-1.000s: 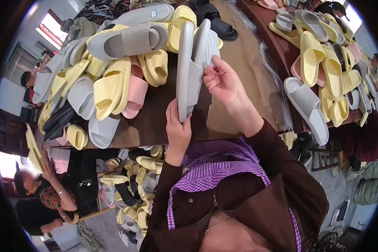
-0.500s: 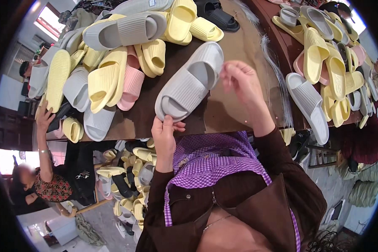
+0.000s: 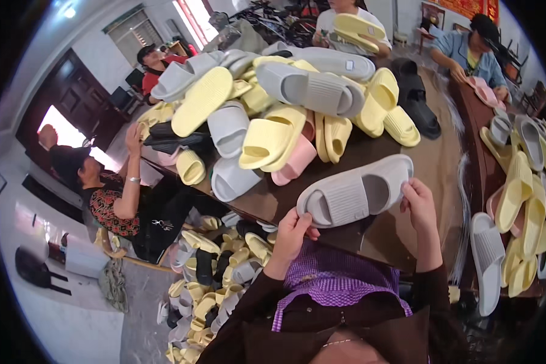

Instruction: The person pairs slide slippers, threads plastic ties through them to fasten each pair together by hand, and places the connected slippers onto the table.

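Observation:
A grey ribbed slide slipper point(image 3: 346, 197) is stretched between my two hands, just over the near edge of the brown table. My left hand point(image 3: 291, 236) grips its toe end, thumb on top by the toe opening. At the heel end, my right hand point(image 3: 421, 209) pinches the rim between thumb and fingers; the fingertips are partly hidden. Behind the slipper rises a heap of mixed slides, among them a yellow pair point(image 3: 273, 142), a pink slide point(image 3: 294, 164) and a large grey slide point(image 3: 312, 88).
Black slides point(image 3: 417, 100) lie at the heap's right end. Pale loose strands point(image 3: 463, 188) hang along the table's joint, with another slipper pile point(image 3: 519, 206) beyond. More slippers cover the floor point(image 3: 221, 273) at lower left. Several co-workers sit around, one in a patterned top point(image 3: 112, 209) at left.
My right hand has come down onto the slipper's heel, from beside it before. The slipper now lies flatter, turned clockwise. My view has tilted up, showing more of the room.

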